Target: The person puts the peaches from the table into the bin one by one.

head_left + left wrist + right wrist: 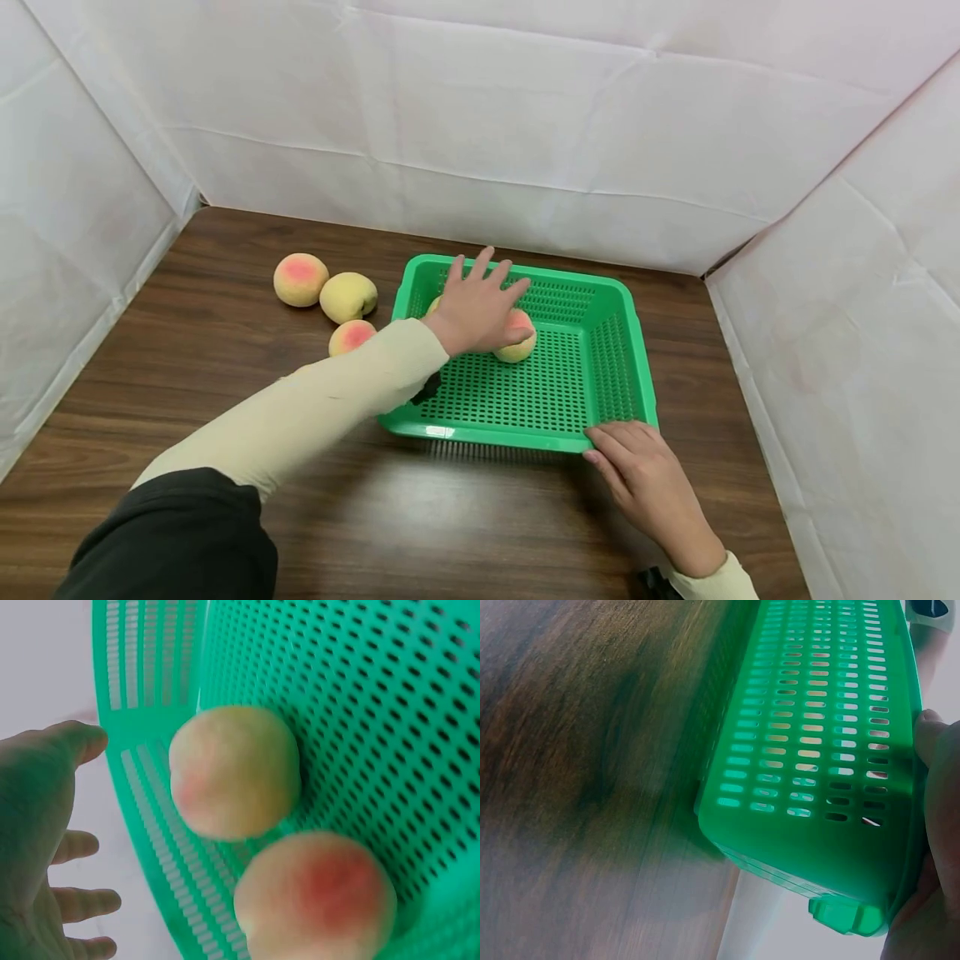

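Wooden table (420,508), left hand (474,310) over green basket (547,387), fingers (517,289) spread apart, right hand (645,475), fingers clamped on rim (510,437)

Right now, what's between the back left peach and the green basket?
In the head view, a mostly yellow peach lies between the back left peach and the green basket.

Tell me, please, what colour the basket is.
The basket is bright green, shown best in the head view.

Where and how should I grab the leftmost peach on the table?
Probably around its widest part, coming from above and slightly left: the leftmost peach is rounded, with its top and left side exposed, while the yellow peach crowds its right side.
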Demonstrator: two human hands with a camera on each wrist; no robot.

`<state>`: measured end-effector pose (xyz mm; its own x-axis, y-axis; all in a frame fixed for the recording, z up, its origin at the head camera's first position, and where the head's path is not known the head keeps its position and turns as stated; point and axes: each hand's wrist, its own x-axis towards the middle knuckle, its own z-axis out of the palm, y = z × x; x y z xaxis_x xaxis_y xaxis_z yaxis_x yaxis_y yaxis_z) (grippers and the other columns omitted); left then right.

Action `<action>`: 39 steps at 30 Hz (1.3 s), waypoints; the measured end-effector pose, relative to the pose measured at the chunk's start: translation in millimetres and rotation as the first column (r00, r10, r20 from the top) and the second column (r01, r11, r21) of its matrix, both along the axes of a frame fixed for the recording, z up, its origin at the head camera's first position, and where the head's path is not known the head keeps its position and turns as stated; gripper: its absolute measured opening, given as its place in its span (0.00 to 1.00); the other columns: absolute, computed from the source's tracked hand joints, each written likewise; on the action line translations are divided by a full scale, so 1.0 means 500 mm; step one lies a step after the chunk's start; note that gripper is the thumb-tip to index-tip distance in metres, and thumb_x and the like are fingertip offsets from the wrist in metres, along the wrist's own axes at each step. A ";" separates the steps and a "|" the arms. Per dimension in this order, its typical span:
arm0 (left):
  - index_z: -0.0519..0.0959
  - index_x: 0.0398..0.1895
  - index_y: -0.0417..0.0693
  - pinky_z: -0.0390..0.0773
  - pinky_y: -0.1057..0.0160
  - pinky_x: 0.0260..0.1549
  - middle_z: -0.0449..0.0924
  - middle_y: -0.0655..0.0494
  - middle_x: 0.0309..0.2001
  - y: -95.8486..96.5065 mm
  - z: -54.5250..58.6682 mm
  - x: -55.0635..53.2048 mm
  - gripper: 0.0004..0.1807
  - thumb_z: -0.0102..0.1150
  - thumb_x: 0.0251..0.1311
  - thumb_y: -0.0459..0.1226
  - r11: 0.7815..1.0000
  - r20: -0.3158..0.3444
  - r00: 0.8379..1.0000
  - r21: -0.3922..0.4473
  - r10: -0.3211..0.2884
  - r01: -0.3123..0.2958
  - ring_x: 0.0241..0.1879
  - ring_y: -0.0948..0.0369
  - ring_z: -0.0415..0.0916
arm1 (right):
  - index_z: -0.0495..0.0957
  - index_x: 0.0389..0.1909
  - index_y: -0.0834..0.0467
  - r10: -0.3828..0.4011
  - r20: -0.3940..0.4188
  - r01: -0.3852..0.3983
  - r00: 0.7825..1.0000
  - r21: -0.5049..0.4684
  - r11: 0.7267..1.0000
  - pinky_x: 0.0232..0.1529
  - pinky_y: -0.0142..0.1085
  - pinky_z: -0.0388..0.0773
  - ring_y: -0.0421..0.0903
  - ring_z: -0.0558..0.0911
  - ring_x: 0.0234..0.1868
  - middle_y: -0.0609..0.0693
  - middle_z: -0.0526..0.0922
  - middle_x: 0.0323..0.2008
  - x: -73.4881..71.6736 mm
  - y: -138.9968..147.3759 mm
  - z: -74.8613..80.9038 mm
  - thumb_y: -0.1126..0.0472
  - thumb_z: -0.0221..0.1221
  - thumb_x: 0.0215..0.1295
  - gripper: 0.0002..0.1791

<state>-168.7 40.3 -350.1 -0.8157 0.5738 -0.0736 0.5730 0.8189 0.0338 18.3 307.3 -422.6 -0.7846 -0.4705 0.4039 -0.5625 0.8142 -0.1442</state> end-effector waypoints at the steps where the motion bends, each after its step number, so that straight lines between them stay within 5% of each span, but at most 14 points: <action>1: 0.60 0.82 0.65 0.52 0.33 0.77 0.55 0.49 0.83 -0.009 0.003 -0.002 0.39 0.45 0.73 0.68 1.000 0.000 1.000 0.005 0.007 -0.007 0.85 0.42 0.42 | 0.87 0.50 0.56 0.001 -0.002 -0.001 1.000 -0.001 1.000 0.55 0.51 0.79 0.50 0.87 0.48 0.50 0.90 0.45 0.000 0.001 -0.001 0.52 0.61 0.75 0.14; 16: 0.53 0.84 0.63 0.42 0.25 0.76 0.51 0.45 0.84 -0.158 0.045 -0.061 0.46 0.42 0.70 0.72 0.975 0.044 0.975 0.023 0.218 -0.219 0.85 0.40 0.35 | 0.87 0.50 0.56 0.003 -0.005 -0.003 1.000 0.000 1.000 0.55 0.50 0.79 0.49 0.87 0.49 0.49 0.90 0.46 -0.003 -0.001 -0.005 0.52 0.61 0.75 0.14; 31: 0.51 0.85 0.56 0.36 0.20 0.72 0.47 0.35 0.83 -0.337 0.026 -0.100 0.47 0.41 0.72 0.70 0.904 0.139 0.897 0.024 0.419 -0.426 0.83 0.31 0.32 | 0.87 0.50 0.56 0.009 -0.019 -0.009 1.000 0.008 1.000 0.55 0.49 0.79 0.49 0.86 0.48 0.49 0.90 0.45 -0.004 0.004 -0.005 0.51 0.60 0.76 0.15; 39: 0.51 0.84 0.51 0.37 0.17 0.69 0.46 0.29 0.81 -0.410 -0.004 -0.112 0.51 0.39 0.70 0.73 0.866 0.183 0.855 0.034 0.485 -0.499 0.80 0.26 0.33 | 0.87 0.51 0.56 0.004 -0.013 -0.004 1.000 0.009 1.000 0.55 0.50 0.78 0.49 0.86 0.49 0.49 0.90 0.46 -0.003 0.006 -0.005 0.52 0.61 0.75 0.14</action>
<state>-224.8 -164.7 -352.0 -0.9731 0.1103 -0.2024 0.0768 0.9831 0.1662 16.9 310.5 -425.3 -0.7772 -0.4776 0.4097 -0.5678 0.8129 -0.1295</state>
